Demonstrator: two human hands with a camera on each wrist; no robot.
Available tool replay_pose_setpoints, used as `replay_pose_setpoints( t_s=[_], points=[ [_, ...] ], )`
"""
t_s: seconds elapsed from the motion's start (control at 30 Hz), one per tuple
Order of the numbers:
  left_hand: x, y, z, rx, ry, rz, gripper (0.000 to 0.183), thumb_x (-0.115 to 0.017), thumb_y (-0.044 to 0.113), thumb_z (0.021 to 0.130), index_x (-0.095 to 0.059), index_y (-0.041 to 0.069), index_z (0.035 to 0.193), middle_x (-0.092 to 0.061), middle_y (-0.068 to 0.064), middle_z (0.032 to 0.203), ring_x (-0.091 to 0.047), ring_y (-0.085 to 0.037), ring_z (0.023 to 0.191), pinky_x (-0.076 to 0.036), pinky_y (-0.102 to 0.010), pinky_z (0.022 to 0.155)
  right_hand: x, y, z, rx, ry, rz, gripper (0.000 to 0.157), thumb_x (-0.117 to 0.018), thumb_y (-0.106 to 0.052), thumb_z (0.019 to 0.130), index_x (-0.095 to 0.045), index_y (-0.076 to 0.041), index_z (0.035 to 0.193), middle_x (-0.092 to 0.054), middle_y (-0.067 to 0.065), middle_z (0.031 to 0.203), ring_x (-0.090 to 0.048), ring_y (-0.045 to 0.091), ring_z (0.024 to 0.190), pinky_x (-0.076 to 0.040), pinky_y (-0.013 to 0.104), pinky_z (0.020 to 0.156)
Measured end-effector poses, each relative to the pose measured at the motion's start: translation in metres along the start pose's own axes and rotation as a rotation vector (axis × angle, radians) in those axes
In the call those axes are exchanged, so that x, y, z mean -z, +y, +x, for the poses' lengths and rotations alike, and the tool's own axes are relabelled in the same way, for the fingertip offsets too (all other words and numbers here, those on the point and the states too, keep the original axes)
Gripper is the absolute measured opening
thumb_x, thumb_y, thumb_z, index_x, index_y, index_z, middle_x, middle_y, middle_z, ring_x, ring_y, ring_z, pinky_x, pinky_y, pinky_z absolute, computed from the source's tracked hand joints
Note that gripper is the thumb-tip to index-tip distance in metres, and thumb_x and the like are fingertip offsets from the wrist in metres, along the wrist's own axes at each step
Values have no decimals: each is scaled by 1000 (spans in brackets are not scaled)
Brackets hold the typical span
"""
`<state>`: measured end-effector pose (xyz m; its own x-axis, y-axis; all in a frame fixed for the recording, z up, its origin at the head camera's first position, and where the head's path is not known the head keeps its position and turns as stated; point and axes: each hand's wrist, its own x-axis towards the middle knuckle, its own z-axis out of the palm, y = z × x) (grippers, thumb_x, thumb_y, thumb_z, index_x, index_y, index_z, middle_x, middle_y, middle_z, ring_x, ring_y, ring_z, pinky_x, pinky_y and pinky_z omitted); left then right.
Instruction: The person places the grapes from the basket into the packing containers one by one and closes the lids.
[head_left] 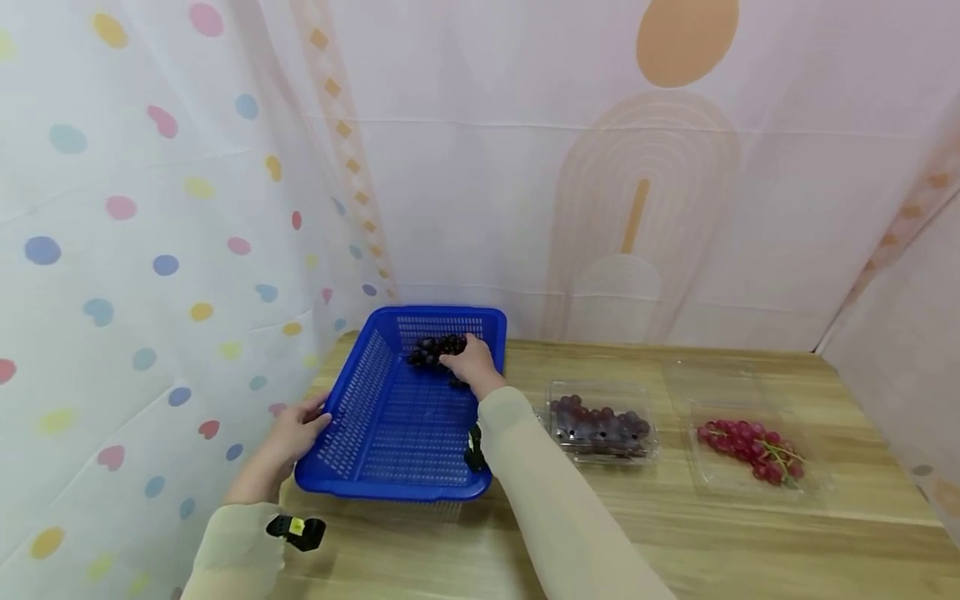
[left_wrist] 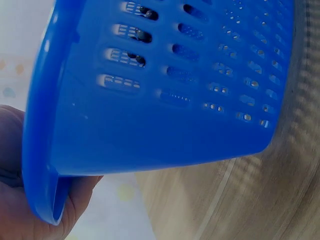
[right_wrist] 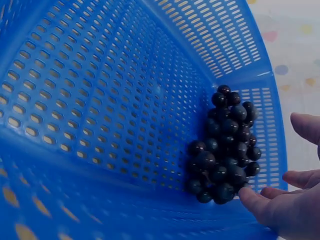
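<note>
A blue plastic basket (head_left: 420, 425) with slotted walls stands on the table at the centre-left of the head view. My left hand (head_left: 294, 429) grips its left rim; in the left wrist view the rim runs between the thumb and the fingers. Inside, a bunch of dark grapes (right_wrist: 225, 150) lies against the far end wall. My right hand (head_left: 474, 365) reaches over the right rim to the bunch. Its fingers are spread and fairly straight in the right wrist view, one fingertip at the edge of the grapes and no grape between finger and thumb.
Right of the basket, a clear plastic box (head_left: 602, 421) holds dark red grapes. Farther right, another clear container (head_left: 708, 479) with its lid open holds red grapes (head_left: 753, 450). Patterned curtains (head_left: 465, 167) hang behind and left of the wooden table (head_left: 675, 542).
</note>
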<state>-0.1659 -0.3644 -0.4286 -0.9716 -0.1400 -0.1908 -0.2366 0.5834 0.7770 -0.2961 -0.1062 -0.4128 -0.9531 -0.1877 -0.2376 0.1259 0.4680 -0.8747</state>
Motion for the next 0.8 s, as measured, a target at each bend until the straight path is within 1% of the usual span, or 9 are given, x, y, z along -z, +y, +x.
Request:
replay_pose_setpoints(
  t_s=[0.13,0.3,0.53,0.6,0.7,0.8],
  points=[
    [-3,2,1,1,-6,-10,50,-38,13,102,-22,0,149,-32,-34,144,-42,-45,126,-38,-54,101,-1,4,3,-30,10,-38,74,-62,-31,92,-22,-10,151,-23,16,155,-24,32,141,-31,47,110],
    [-6,6,1,-3,-7,-17,50,-39,12,102,-24,-1,148,-34,-34,143,-43,-44,125,-38,-54,101,-4,6,6,-36,26,-81,76,-62,-30,92,-19,-9,151,-18,18,155,-23,36,141,-29,49,110],
    [-11,11,0,1,-3,-19,50,-41,11,102,-25,-2,147,-35,-34,142,-46,-44,123,-38,-54,101,-2,16,10,-60,54,-100,80,-63,-29,91,-16,-6,151,-11,18,157,-17,36,143,-25,49,112],
    [-11,10,0,4,-10,-30,50,-40,11,102,-24,-2,147,-35,-33,142,-45,-43,123,-38,-54,102,-2,17,10,-68,57,-112,80,-63,-29,91,-16,-6,151,-10,18,157,-15,35,144,-23,48,114],
    [-9,9,-1,5,-10,-29,51,-40,12,102,-24,-2,148,-34,-34,142,-44,-44,124,-39,-53,101,-5,17,11,-73,39,-136,81,-62,-29,91,-14,-5,152,-7,19,158,-11,36,144,-20,48,115],
    [-6,8,-2,6,-5,-22,51,-41,13,102,-24,-1,148,-34,-33,143,-43,-44,125,-39,-53,101,-9,18,12,-86,30,-160,82,-62,-30,91,-12,-6,152,-6,18,158,-11,37,144,-20,49,115]
  ],
)
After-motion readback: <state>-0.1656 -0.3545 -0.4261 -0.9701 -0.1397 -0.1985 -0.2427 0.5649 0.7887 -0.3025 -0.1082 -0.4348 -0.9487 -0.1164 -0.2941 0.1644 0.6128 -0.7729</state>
